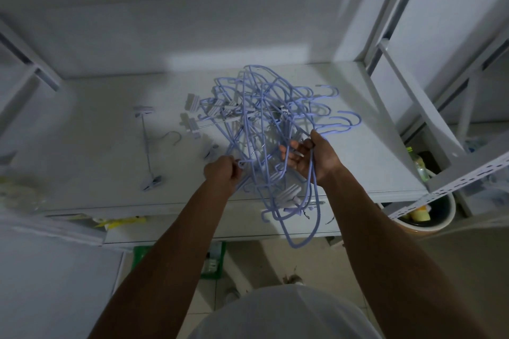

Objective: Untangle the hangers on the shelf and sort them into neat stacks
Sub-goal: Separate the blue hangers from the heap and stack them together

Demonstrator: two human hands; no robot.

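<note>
A tangle of lilac wire hangers [264,118] lies on the white shelf [96,129], mixed with white clip hangers; some loops hang over the shelf's front edge. My left hand [221,173] grips a lilac wire at the tangle's near left side. My right hand [311,157] holds several lilac wires at the near right, fingers curled round them. One metal clip hanger [147,143] with white clips lies apart to the left. Hooks of several hangers [347,118] stick out to the right.
A white shelf upright [407,96] and a perforated bracket [468,176] stand at the right. A bucket [421,217] with bottles sits below right. A green crate [212,259] is on the floor under the shelf. Yellow packets [121,221] lie lower left.
</note>
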